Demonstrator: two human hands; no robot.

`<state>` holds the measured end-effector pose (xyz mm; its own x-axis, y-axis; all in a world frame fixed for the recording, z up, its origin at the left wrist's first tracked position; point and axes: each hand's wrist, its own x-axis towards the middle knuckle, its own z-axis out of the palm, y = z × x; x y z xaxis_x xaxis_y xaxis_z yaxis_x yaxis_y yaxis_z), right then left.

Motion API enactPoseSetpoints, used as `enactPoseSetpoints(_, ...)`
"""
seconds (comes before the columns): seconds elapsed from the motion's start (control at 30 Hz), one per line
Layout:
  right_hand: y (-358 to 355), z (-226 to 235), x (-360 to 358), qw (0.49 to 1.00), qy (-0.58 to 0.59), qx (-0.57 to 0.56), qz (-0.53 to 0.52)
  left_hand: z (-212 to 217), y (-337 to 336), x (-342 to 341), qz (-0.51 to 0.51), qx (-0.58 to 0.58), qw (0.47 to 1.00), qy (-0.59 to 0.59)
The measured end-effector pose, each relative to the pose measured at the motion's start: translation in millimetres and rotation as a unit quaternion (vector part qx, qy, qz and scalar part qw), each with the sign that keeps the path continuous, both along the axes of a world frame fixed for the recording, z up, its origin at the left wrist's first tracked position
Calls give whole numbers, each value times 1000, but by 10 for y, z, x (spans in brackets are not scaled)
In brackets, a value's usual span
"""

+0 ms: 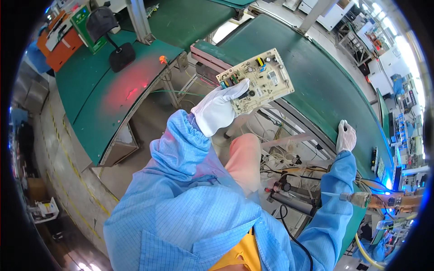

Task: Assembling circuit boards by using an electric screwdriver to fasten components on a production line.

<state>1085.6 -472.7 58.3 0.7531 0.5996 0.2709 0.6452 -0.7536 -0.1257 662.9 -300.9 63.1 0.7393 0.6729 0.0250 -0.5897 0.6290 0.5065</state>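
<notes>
In my left hand (pixel 216 111), gloved in white, is a cream circuit board (pixel 270 80), held up and tilted by its near left edge. My thumb lies across its face. The board carries several dark capacitors, a yellow-and-black transformer and small coloured parts. Off to the right, my right hand (pixel 346 136) is at the green belt (pixel 312 83), also in a white glove. Its fingers are curled together, and what they hold, if anything, is too small to make out. The two hands are well apart.
A green-topped table (pixel 97 106) at the left shows a red light patch and bears a dark stand (pixel 122 57). A nozzle-tipped tool (pixel 359 199) juts in from the right. Cables and a metal frame lie below the belt. Another small circuit board (pixel 380 167) sits beyond my right arm.
</notes>
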Motion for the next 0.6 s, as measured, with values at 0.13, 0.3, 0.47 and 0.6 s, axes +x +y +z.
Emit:
enactPoseSetpoints(0.13,4,-29,-23,999,4,26,18,-9,121,-526,37,84,989,118)
enactPoseSetpoints(0.3,-145,-6,13,999,19,31,21,54,376,-1312,125,100,973,164)
enactPoseSetpoints(0.47,-87,-103,114,998,11,29,55,-52,572,-2007,213,37,973,77)
enactPoseSetpoints(0.6,-87,-123,149,998,10,27,52,-56,573,-2325,319,-20,938,136)
